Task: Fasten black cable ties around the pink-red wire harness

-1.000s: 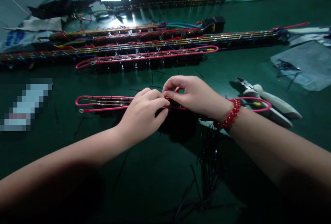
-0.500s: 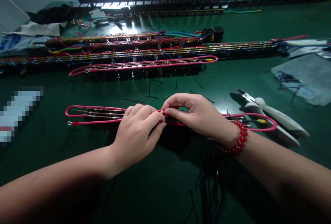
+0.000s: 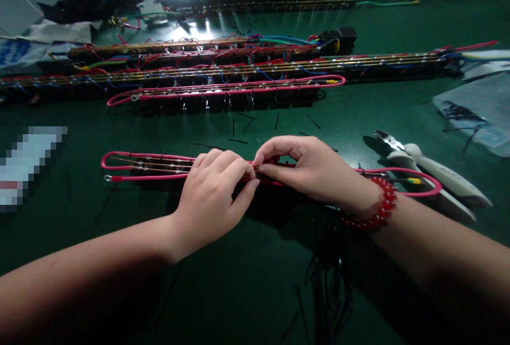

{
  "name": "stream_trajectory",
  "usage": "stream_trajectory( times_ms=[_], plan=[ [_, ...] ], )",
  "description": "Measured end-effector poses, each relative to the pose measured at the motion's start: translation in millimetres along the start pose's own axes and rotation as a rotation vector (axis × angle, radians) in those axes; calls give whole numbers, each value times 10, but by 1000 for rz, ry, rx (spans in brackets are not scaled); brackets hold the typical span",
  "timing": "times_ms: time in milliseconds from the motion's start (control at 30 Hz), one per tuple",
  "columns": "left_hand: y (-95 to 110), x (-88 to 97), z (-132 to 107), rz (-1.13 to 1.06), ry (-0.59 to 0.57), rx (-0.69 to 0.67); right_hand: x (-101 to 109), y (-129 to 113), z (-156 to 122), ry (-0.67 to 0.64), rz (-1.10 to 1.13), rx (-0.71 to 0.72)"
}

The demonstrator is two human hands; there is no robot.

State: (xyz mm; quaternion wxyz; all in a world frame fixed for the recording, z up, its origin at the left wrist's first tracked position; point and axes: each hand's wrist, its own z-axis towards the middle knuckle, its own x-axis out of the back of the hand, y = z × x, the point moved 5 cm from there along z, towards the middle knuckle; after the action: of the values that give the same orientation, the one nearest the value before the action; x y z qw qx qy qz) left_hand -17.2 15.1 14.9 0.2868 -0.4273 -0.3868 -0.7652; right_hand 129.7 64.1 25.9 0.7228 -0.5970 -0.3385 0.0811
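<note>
Left hand [image 3: 213,196] curled, right hand [image 3: 314,172] pinching — both fingertips meet on pink wire harness [image 3: 147,167].

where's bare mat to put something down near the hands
Bare green mat lies between the finished strip and the pink-wired strip under the left hand and right hand. Right is crowded by cutters; black cable ties litter the near mat.
</note>
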Motion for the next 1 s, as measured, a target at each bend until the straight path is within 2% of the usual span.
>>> stream_trajectory(
  times_ms=[367, 1000],
  plan=[
    [-60, 43, 62, -210, -28, 138, 0, -18, -31, 23, -59, 131],
    [-73, 58, 64, -272, -45, 159, -12, -7, -26, 14, -44, 109]
  ],
)
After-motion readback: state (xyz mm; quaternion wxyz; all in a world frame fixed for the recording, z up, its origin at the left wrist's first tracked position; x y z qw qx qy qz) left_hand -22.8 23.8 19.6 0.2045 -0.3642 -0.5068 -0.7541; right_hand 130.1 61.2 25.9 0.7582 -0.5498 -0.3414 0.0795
